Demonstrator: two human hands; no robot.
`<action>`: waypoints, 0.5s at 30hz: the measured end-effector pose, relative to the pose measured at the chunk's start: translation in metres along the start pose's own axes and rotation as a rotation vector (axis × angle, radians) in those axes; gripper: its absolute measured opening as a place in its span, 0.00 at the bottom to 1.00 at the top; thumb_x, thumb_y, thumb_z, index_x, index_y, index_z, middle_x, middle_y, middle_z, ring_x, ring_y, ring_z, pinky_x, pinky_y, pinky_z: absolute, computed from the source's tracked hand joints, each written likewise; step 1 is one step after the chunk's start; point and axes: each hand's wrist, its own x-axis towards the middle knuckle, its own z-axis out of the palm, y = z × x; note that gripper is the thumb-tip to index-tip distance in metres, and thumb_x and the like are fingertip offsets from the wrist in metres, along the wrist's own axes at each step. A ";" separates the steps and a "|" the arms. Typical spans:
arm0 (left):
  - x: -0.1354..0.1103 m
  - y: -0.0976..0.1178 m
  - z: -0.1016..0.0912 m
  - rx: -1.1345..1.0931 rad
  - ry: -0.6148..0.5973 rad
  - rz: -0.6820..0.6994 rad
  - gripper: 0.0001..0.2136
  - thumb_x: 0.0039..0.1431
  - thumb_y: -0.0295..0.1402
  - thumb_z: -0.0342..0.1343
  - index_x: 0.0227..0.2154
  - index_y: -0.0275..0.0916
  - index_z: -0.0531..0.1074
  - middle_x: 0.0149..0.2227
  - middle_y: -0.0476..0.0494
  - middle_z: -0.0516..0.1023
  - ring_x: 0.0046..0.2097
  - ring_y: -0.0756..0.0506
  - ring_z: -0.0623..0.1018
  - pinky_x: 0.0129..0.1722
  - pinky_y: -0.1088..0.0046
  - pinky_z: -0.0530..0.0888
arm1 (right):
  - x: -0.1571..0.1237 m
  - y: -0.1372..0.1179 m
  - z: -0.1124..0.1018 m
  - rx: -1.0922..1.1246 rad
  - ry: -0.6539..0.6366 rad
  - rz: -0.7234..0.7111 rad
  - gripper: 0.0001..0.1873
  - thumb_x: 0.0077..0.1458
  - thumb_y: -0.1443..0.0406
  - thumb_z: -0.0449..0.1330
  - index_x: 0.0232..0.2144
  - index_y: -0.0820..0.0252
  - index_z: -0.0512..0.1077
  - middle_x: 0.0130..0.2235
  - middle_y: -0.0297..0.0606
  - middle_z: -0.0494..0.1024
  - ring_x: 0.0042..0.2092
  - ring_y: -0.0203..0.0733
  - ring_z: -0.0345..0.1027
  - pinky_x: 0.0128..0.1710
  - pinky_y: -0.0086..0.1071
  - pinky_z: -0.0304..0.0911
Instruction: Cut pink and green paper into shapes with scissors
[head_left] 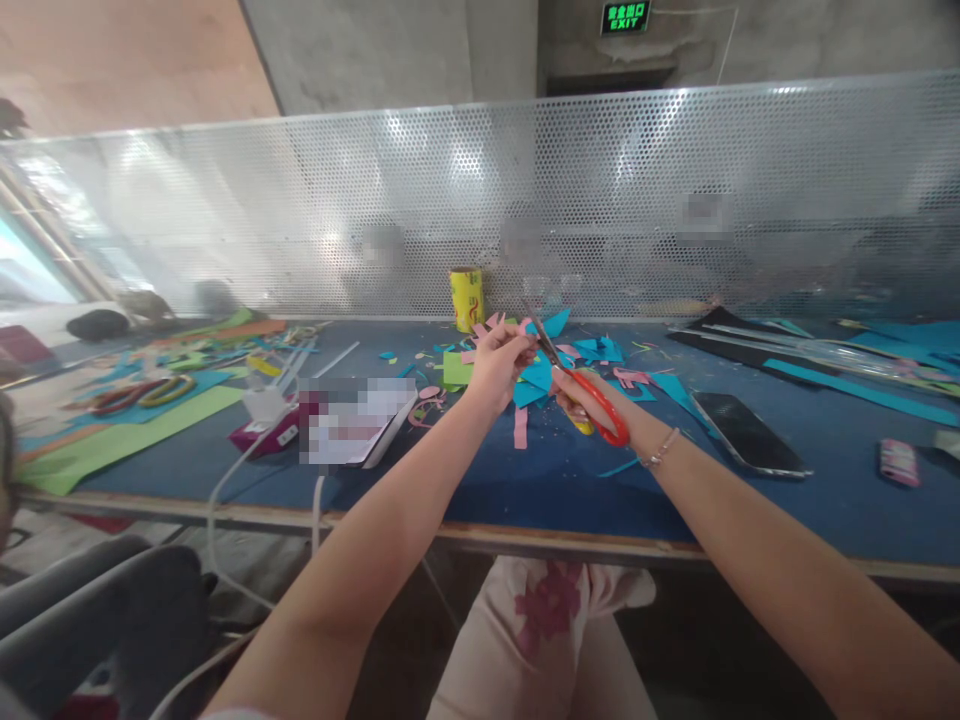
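Observation:
My left hand (501, 368) is closed in a pinch above the middle of the table, a small piece of pink paper (525, 327) showing at its fingertips. Just to the right, my right hand (574, 393) grips a pair of scissors with red handles (611, 418). The blades tilt up and left, close beside the left fingertips. Whether they touch the paper is hard to make out. Blue paper scraps (536, 378), a pink strip (520, 428) and a green piece (455, 370) lie beneath and around both hands.
A yellow can (467, 300) stands by the perforated metal screen (300, 220). At right lie a dark phone (746, 432) and a small pink item (898, 462). To the left are a white-screened device (360, 430), a purple power strip (277, 432) with cables, and green paper sheets (142, 440).

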 end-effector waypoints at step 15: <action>0.001 0.000 0.000 0.016 0.015 0.013 0.06 0.41 0.24 0.57 0.20 0.37 0.63 0.18 0.53 0.66 0.21 0.56 0.67 0.22 0.80 0.62 | -0.003 -0.002 -0.002 -0.045 -0.036 -0.002 0.28 0.41 0.41 0.50 0.19 0.60 0.57 0.15 0.27 0.58 0.16 0.27 0.48 0.15 0.24 0.47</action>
